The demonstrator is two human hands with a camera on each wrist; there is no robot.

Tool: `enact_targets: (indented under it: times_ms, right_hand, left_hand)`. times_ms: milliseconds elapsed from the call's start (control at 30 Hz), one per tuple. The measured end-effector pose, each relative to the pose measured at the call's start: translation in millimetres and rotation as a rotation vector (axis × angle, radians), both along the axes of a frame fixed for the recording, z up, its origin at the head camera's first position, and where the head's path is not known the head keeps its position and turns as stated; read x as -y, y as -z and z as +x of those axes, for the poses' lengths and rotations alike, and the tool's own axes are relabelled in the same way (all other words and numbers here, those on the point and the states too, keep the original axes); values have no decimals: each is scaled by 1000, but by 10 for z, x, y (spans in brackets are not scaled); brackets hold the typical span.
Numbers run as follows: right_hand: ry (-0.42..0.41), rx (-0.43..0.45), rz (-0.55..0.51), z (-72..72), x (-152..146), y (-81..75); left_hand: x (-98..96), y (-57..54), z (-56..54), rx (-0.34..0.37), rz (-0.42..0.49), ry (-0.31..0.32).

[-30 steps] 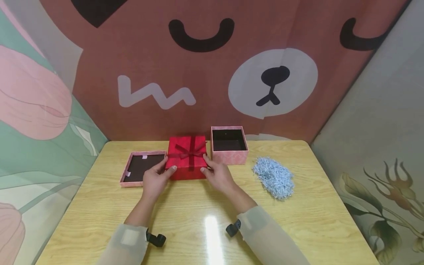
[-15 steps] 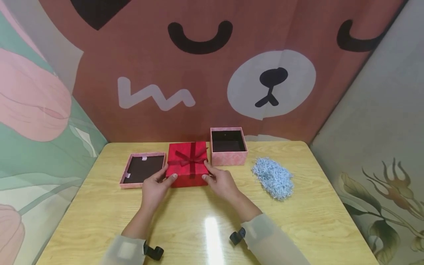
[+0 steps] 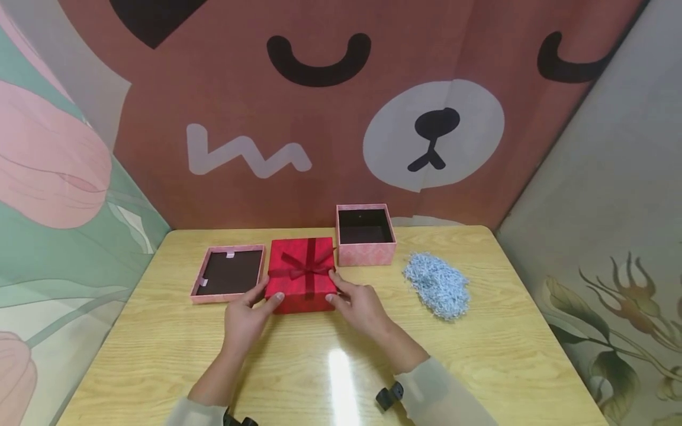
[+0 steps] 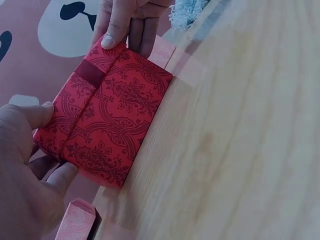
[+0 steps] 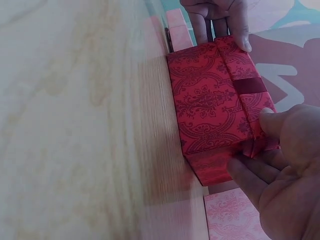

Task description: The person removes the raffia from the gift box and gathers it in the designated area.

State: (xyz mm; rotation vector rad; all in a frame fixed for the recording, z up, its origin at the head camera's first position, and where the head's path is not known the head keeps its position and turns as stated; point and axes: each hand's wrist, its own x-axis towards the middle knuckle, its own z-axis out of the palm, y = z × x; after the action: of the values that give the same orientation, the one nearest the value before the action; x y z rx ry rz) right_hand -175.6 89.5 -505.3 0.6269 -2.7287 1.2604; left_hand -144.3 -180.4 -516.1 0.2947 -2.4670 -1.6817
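A red gift box (image 3: 290,254) with a darker patterned surface and a dark red ribbon bow (image 3: 311,267) is on the table, lid on. My left hand (image 3: 246,319) grips its left side, thumb at the front corner of the lid. On the opposite side, my right hand (image 3: 366,309) holds it the same way. Both wrist views show the box's patterned front (image 4: 120,110) and the thumbs pressing near the lid's rim, with the fingers along the sides. The undersides of some fingers are hidden behind the box.
Left of the red box lies a shallow pink lid (image 3: 229,297), dark inside facing up. A pink box base (image 3: 367,254) stands open at the back right. A pile of light blue shredded paper (image 3: 438,287) lies further right on the wooden table (image 3: 479,367).
The red gift box has come toward me across the table, with both hands keeping their grip on it. The pink lid, pink base and shredded paper stay in place.
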Motion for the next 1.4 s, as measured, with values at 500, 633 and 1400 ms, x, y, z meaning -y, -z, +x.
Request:
enact_targets:
  times_ms: [500, 633, 1400]
  right_hand:
    - [-18, -4, -36, 299, -91, 30]
    - [-21, -1, -55, 364, -127, 44]
    - [98, 55, -31, 471, -470, 4]
  left_hand:
    - [-26, -6, 286, 19, 18, -2]
    - [-50, 5, 337, 3, 103, -2]
    - [-348, 6, 296, -64, 298, 121]
